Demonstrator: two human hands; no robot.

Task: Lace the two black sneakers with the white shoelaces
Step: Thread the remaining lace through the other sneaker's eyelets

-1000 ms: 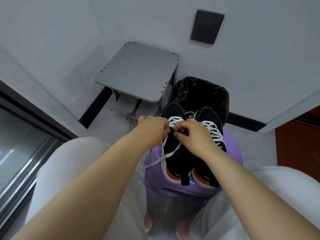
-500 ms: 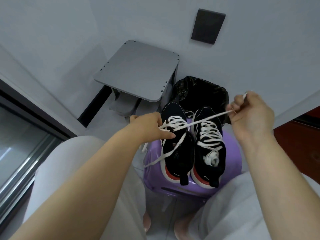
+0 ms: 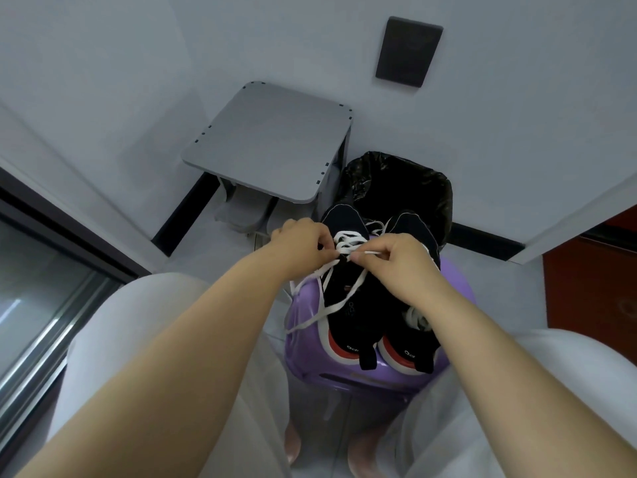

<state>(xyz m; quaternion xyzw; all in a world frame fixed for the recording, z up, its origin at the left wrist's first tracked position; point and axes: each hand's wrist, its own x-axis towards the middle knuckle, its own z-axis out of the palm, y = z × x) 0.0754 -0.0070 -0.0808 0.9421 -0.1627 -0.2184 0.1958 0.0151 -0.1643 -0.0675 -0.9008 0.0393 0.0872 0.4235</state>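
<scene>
Between white-trousered knees (image 3: 144, 322), a purple stool (image 3: 303, 343) carries both black sneakers, heels nearest. The left-hand sneaker (image 3: 348, 305) is part laced, and its white shoelace (image 3: 327, 307) trails slack over the stool's edge. The right hand (image 3: 401, 267) pinches the lace tip between thumb and forefinger. The left hand (image 3: 298, 244), fingers curled, seems to nip the lace at the eyelets. Next, I judge, that tip must find an open eyelet. The right forearm hides much of the right-hand sneaker (image 3: 403, 339). Beyond stand a bag-lined bin (image 3: 396, 181) and a grey side table (image 3: 275, 139).
</scene>
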